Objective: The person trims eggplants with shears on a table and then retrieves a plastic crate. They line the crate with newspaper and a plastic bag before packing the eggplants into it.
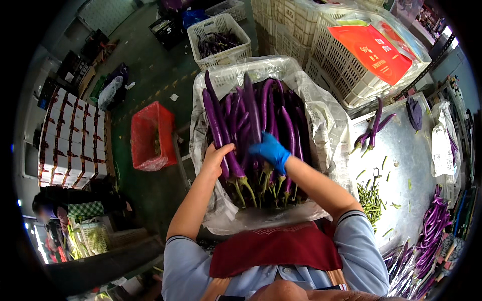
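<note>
Long purple eggplants point(288, 128) with green stems fill a crate lined with clear plastic and printed paper point(326, 130) in front of me. My bare left hand point(217, 156) is closed around an eggplant point(213, 118) at the left side of the pile, thumb across it. A second eggplant lies close alongside. My right hand point(271, 152), in a blue glove, grips another eggplant point(251, 103) near its stem end. This one lies above the others, tip pointing away from me, slightly blurred. The gloved fingertips are partly hidden.
A metal table point(401, 165) on the right bears loose eggplants, cut stems point(370, 200) and scissors point(376, 173). Stacked white crates point(331, 65) stand beyond. A red bin point(150, 133) is on the floor at left, near stacked boxes point(73, 140). Another person point(60, 210) is at far left.
</note>
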### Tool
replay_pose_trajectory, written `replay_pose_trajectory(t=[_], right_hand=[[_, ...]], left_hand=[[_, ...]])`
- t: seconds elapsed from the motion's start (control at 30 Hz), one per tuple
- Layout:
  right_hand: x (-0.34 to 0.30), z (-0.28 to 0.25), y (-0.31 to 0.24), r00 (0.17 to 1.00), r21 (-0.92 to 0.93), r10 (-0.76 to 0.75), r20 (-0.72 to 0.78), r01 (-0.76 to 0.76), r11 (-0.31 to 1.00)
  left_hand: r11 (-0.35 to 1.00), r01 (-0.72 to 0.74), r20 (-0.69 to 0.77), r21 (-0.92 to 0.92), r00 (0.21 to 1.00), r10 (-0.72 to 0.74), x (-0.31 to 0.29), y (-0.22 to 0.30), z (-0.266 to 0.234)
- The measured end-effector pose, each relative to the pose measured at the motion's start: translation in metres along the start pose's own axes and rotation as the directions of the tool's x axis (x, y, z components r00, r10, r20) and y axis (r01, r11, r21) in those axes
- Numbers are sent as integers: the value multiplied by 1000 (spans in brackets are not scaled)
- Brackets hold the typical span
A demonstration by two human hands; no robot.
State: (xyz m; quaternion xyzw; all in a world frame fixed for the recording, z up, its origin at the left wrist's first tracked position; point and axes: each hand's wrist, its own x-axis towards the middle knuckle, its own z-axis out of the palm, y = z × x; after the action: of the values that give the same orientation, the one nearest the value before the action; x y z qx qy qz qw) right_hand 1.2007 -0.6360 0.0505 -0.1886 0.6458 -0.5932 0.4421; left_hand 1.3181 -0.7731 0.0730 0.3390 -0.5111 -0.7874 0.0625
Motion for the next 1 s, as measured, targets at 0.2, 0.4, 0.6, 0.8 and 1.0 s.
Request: replay_pose_trajectory(t=[0.2,0.4,0.6,0.8,1.0], right_hand=[[52,-10,-11,981,-655,-22,-192,-111,748],[67,-10,-9,965,-129,226,-132,-243,961],[42,0,-1,977,199,189,-101,-167,966],[9,-2,11,963,-276,-255,82,268,923],[-33,42,5,962,-848,-211,171,253,466]], left_hand=[[997,69,72,36,995,-72,14,-29,20],[982,94,67,-162,994,-84,19,-20,12],[971,96,100,-220,992,-76,18,-28,-3],[973,-10,195,-232,979,56,9,-24,17],[987,134,171,-88,978,-117,-22,0,35]])
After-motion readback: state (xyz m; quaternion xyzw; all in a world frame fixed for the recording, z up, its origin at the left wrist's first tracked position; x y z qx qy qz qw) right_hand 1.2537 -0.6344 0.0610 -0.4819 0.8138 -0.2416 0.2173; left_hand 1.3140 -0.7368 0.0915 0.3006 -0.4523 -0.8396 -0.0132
